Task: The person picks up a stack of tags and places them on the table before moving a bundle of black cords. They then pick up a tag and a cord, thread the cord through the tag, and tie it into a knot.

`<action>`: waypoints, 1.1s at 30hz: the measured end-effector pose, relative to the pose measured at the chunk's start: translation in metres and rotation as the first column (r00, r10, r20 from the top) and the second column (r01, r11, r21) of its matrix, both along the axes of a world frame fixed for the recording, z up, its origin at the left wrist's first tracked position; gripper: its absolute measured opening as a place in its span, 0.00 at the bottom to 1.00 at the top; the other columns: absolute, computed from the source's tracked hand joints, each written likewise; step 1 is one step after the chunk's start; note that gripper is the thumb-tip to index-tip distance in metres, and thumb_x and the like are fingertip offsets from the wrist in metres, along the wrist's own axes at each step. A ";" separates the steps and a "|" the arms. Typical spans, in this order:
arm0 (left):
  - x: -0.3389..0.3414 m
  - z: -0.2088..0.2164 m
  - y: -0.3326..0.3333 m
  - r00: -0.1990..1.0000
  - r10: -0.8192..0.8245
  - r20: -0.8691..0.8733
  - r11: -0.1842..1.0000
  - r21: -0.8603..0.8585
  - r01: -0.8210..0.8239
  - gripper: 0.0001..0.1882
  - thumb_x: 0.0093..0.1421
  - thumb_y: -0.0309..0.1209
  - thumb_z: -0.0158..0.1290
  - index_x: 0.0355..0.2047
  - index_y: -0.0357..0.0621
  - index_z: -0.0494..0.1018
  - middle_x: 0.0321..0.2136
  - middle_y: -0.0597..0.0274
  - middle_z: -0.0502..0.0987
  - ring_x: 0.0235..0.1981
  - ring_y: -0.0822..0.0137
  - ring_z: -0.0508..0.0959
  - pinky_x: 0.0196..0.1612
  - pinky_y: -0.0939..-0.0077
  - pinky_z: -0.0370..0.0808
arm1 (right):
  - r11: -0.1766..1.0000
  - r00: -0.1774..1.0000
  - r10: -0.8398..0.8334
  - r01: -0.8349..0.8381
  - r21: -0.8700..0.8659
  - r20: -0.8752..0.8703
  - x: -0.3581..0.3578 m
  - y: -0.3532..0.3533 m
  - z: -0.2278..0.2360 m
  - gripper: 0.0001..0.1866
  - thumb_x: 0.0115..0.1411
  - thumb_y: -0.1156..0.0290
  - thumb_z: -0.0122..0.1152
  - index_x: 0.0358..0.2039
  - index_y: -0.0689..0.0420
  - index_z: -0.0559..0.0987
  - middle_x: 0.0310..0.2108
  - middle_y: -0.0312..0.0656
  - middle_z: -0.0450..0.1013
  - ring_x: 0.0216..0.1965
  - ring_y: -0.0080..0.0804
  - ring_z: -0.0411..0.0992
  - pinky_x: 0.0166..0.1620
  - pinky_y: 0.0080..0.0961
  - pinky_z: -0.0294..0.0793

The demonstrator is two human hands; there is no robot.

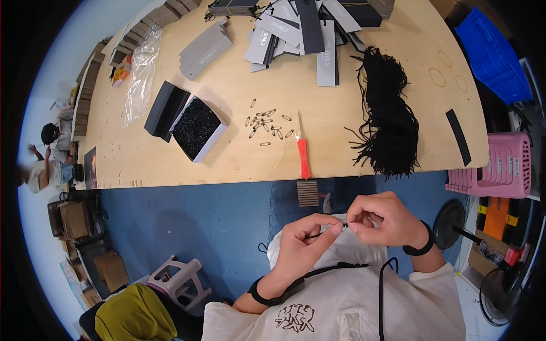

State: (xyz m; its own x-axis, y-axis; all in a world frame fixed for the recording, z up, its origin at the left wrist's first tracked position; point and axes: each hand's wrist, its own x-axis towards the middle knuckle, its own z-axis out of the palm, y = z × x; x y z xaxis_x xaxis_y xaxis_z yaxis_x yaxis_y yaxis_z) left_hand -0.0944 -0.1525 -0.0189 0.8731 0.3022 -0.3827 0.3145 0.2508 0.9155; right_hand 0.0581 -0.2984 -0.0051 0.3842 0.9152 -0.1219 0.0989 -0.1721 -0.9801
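Above my lap, my left hand (pixel 307 241) and my right hand (pixel 387 221) meet with their fingertips pinched close together. A thin black cord (pixel 315 235) runs through my left fingers, and a loop of it hangs out behind that hand. Both sets of fingertips close on its end, where a tiny piece (pixel 344 225) shows, too small to make out. On the table ahead lie scattered small black clips (pixel 261 122). To their right is a thick bundle of black cords (pixel 389 113). A red-handled tool (pixel 303 156) lies near the table edge.
An open box (pixel 199 129) full of small black pieces sits left on the table (pixel 239 165). Grey and black hang tags (pixel 284 34) pile up at the back. Blue crate (pixel 492 54) and pink basket (pixel 495 167) stand right; a stool (pixel 179 281) stands lower left. Another person (pixel 48 165) is far left.
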 end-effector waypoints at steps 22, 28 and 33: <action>-0.002 -0.005 -0.006 0.997 0.075 0.006 0.995 -0.059 -0.075 0.06 0.61 0.25 0.59 0.39 0.40 0.81 0.15 0.83 0.56 0.18 0.86 0.51 0.21 0.85 0.46 | 0.998 0.998 -0.018 0.015 0.064 0.055 0.001 -0.001 -0.001 0.05 0.49 0.79 0.62 0.28 0.59 0.77 0.19 0.31 0.72 0.17 0.16 0.66 0.20 0.15 0.59; -0.003 0.003 -0.009 0.991 0.071 0.117 0.980 0.179 -0.091 0.07 0.60 0.24 0.59 0.39 0.39 0.81 0.17 0.78 0.67 0.18 0.86 0.55 0.19 0.86 0.49 | 0.995 0.998 -0.056 0.053 0.084 0.033 -0.001 -0.006 -0.001 0.06 0.52 0.79 0.61 0.32 0.60 0.78 0.23 0.34 0.74 0.20 0.19 0.69 0.22 0.15 0.65; -0.001 0.000 -0.013 0.972 0.119 0.204 0.936 0.304 -0.178 0.06 0.58 0.21 0.60 0.37 0.38 0.82 0.18 0.76 0.73 0.17 0.87 0.56 0.19 0.86 0.48 | 0.987 0.993 -0.107 0.102 0.121 0.041 -0.008 -0.003 0.005 0.12 0.53 0.78 0.65 0.39 0.60 0.79 0.26 0.37 0.76 0.24 0.22 0.72 0.24 0.17 0.70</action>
State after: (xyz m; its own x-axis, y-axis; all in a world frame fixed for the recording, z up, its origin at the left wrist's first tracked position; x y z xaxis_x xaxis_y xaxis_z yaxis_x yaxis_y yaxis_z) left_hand -0.0951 -0.1655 -0.0193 0.8536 0.5138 -0.0864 0.1195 -0.0318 0.9923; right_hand 0.0496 -0.3018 -0.0001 0.4814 0.8765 0.0056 0.1328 -0.0666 -0.9889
